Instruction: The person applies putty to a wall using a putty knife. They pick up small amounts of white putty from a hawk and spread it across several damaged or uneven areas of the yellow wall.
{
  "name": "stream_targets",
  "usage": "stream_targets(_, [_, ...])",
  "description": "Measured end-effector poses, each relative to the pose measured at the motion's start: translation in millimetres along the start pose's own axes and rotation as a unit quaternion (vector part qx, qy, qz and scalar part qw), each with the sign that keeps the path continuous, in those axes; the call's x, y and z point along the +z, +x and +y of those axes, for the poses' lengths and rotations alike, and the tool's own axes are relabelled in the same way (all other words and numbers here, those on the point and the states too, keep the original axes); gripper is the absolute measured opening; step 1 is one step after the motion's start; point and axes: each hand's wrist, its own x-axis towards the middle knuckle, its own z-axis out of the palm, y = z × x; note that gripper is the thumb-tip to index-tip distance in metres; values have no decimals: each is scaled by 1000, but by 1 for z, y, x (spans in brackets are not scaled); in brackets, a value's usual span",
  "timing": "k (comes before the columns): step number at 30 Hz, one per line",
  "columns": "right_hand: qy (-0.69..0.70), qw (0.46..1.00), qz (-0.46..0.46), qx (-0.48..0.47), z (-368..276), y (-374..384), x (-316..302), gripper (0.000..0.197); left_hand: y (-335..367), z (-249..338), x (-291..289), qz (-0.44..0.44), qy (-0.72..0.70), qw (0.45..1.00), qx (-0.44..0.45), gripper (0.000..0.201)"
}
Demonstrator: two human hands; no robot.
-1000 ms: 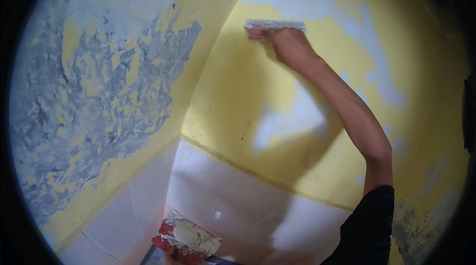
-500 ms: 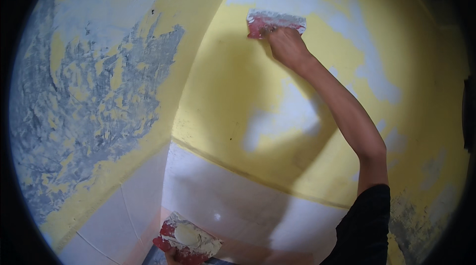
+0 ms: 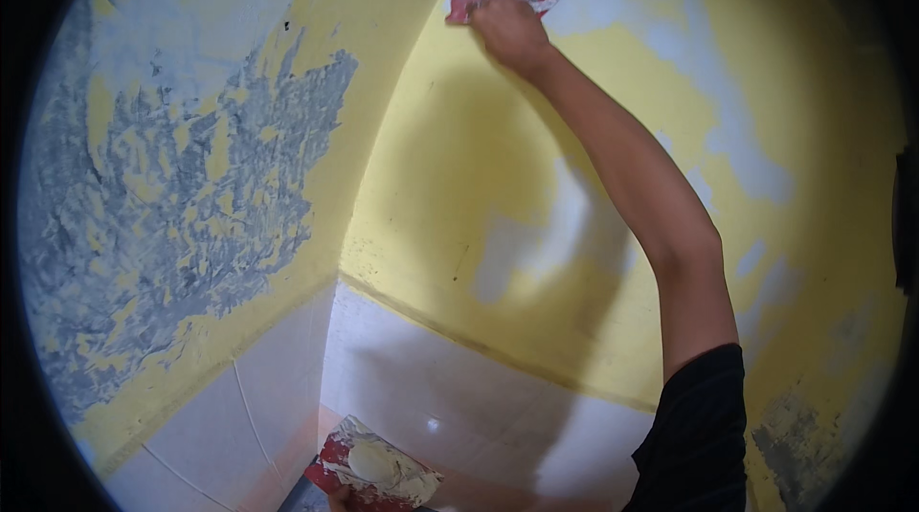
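Observation:
High on the yellow wall (image 3: 431, 167), my right hand (image 3: 512, 32) is closed round the handle of a red putty knife (image 3: 459, 5). Its wide blade, smeared with pale putty, lies against the wall near the corner. At the lower edge, my left hand (image 3: 338, 498) grips a second red putty knife (image 3: 330, 472), mostly hidden below the picture. A lump of cream putty (image 3: 373, 462) sits on that broad blade. White patches (image 3: 732, 129) mark the yellow wall right of and below my right hand.
The left wall (image 3: 191, 187) meets the yellow wall in a corner and carries rough grey and white patches. White tiles (image 3: 412, 368) run along the lower part of both walls. A bare grey patch (image 3: 790, 445) shows at the lower right.
My right hand has moved up and left with its putty knife, nearer the wall corner. My left hand with the loaded putty knife has shifted only slightly in the picture.

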Motion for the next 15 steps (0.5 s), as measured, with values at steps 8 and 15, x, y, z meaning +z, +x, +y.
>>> stream_targets(8, [161,984,80,6,-45,-68,-67,21,-9,10,3,-14,18,1000,-13,46])
stream_targets(15, [-81,974,-25,208,66,-77,-77,16,2,-5,-3,-42,47,998,-16,57])
